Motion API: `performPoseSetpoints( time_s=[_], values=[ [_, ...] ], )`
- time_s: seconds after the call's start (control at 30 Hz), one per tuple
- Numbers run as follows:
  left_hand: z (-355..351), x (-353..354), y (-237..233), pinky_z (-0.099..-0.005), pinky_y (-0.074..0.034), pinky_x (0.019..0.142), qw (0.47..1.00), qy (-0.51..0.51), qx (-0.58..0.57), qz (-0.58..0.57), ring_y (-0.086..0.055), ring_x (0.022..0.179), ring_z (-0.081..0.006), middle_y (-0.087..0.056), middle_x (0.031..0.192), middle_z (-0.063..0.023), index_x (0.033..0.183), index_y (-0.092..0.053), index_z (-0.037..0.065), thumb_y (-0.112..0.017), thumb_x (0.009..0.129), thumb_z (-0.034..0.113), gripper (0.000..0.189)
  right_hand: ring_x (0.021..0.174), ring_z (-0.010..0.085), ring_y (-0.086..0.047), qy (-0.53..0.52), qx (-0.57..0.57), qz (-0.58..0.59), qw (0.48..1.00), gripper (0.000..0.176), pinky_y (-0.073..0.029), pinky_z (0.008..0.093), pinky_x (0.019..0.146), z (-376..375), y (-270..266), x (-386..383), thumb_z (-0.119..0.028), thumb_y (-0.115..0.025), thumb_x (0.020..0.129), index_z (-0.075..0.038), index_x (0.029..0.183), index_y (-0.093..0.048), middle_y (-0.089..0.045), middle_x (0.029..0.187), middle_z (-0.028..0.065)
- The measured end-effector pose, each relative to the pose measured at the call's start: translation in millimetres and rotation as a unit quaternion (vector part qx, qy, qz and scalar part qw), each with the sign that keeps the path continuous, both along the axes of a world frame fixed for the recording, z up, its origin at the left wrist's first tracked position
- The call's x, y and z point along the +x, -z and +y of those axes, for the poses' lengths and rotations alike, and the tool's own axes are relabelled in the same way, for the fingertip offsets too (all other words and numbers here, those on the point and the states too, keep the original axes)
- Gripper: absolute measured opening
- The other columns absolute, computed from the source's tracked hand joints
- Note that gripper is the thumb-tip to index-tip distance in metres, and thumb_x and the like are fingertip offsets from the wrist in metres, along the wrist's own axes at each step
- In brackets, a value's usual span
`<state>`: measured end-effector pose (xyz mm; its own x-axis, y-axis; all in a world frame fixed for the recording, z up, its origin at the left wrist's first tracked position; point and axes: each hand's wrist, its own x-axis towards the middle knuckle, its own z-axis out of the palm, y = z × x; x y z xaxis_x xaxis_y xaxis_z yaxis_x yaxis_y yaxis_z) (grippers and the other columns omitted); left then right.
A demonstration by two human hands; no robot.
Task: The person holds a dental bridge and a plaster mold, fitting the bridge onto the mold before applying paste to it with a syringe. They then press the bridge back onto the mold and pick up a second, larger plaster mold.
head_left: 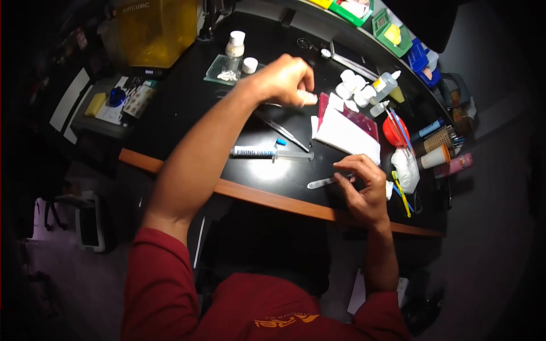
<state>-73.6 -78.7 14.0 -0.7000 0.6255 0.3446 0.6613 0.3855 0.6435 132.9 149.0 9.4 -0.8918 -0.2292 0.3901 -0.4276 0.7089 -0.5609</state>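
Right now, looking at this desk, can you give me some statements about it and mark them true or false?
1. The left hand pinches a small white piece above the black table. True.
2. The right hand holds the syringe. False: its fingers grip a slim metal tool; the syringe lies untouched.
3. The red bowl sits beside the left hand. False: it sits beyond the right hand.
4. A white-capped bottle stands on a glass plate. True.

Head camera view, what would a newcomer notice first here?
The left hand, clenched above the middle of the black wood-edged desk, pinches a small pale piece. Near the front edge, the right hand holds a slim silver metal tool; a clear labelled plastic syringe lies between them.
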Motion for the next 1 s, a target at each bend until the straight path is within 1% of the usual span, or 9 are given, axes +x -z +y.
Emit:
performPoseSetpoints(
  time_s=[0.13, 0.23, 0.43, 0.53, 0.73, 0.87, 0.9, 0.97, 1.0],
  values=[
    [4, 8, 1, -0.0329, -0.056, 0.07, 0.993, 0.009, -0.117, -0.013, -0.071, 0.074, -0.0231, -0.072, 0.077, -0.015, 0.091, -0.072, -0.003, -0.083, 0.076, 0.023, 0.032, 0.081, 0.0166, -0.066, 0.018, -0.047, 0.015, 0.999, 0.018, -0.048, 0.027, 0.065, 4, 16, 7, 0.002, -0.074, 0.078, -0.004, 0.095, -0.074, -0.068, 0.092, 0.0076],
    [8, 9, 8, -0.0341, -0.055, 0.073, 0.988, -0.009, -0.153, 0.005, -0.071, 0.077, -0.0242, -0.072, 0.08, -0.0156, 0.093, -0.072, -0.003, -0.082, 0.075, 0.014, 0.027, 0.08, 0.0177, -0.065, 0.051, -0.056, 0.056, 0.996, 0.015, -0.048, 0.0273, 0.064, 8, 27, 14, 0.002, -0.074, 0.079, -0.003, 0.092, -0.074, -0.068, 0.089, 0.0083],
    [8, 8, 6, -0.0336, -0.056, 0.073, 0.995, -0.005, -0.103, -0.012, -0.071, 0.076, -0.0242, -0.072, 0.079, -0.0156, 0.094, -0.071, -0.004, -0.08, 0.075, 0.009, 0.025, 0.079, 0.0189, -0.064, 0.084, -0.074, 0.082, 0.99, 0.012, -0.047, 0.0285, 0.063, 15, 33, 21, 0.002, -0.073, 0.079, -0.003, 0.091, -0.073, -0.067, 0.086, 0.009],
    [8, 9, 3, -0.0319, -0.055, 0.073, 0.997, 0.008, -0.07, -0.037, -0.071, 0.077, -0.0208, -0.072, 0.082, -0.0139, 0.097, -0.071, -0.003, -0.082, 0.072, 0.008, 0.03, 0.078, 0.019, -0.064, 0.086, -0.053, 0.064, 0.993, 0.011, -0.046, 0.0283, 0.062, 12, 31, 22, 0.001, -0.073, 0.08, -0.003, 0.09, -0.073, -0.067, 0.086, 0.009],
    [11, 3, 3, -0.0297, -0.055, 0.08, 0.988, 0.086, 0.032, -0.121, -0.069, 0.084, -0.0142, -0.072, 0.086, -0.0074, 0.099, -0.071, 0.0, -0.084, 0.068, 0.006, 0.035, 0.078, 0.0183, -0.064, 0.077, -0.084, 0.062, 0.992, 0.011, -0.047, 0.0276, 0.064, 14, 29, 21, 0.0, -0.072, 0.081, -0.002, 0.091, -0.072, -0.067, 0.087, 0.0095],
    [13, 9, -3, -0.027, -0.055, 0.078, 0.987, 0.104, 0.074, -0.099, -0.068, 0.082, -0.0118, -0.072, 0.088, -0.0063, 0.099, -0.071, 0.002, -0.087, 0.069, 0.015, 0.036, 0.079, 0.0171, -0.063, 0.064, -0.148, 0.055, 0.985, 0.011, -0.049, 0.0275, 0.069, 9, 24, 5, 0.001, -0.071, 0.083, 0.0, 0.093, -0.071, -0.067, 0.089, 0.0107],
    [17, 9, 1, -0.0268, -0.055, 0.077, 0.985, 0.101, 0.095, -0.102, -0.068, 0.081, -0.0117, -0.073, 0.088, -0.0061, 0.099, -0.072, 0.002, -0.088, 0.069, 0.016, 0.036, 0.082, 0.0152, -0.064, 0.063, -0.146, 0.04, 0.986, 0.013, -0.051, 0.0264, 0.072, 8, 18, -1, 0.002, -0.07, 0.086, 0.002, 0.099, -0.07, -0.068, 0.093, 0.0104],
    [20, 16, -3, -0.0255, -0.055, 0.075, 0.988, 0.081, 0.114, -0.068, -0.068, 0.078, -0.0105, -0.073, 0.083, -0.0043, 0.097, -0.072, 0.004, -0.088, 0.069, 0.017, 0.035, 0.087, 0.0136, -0.065, 0.048, -0.261, -0.022, 0.964, 0.018, -0.053, 0.025, 0.075, 1, 9, -20, 0.001, -0.067, 0.09, 0.004, 0.108, -0.066, -0.068, 0.1, 0.011],
    [24, 14, 1, -0.0253, -0.055, 0.074, 0.986, 0.077, 0.133, -0.065, -0.068, 0.077, -0.0102, -0.073, 0.083, -0.004, 0.097, -0.073, 0.004, -0.088, 0.069, 0.018, 0.035, 0.09, 0.0142, -0.067, 0.037, -0.277, -0.022, 0.96, 0.023, -0.055, 0.0245, 0.077, -2, 3, -33, 0.001, -0.066, 0.093, 0.005, 0.115, -0.061, -0.067, 0.105, 0.0127]
  ],
)
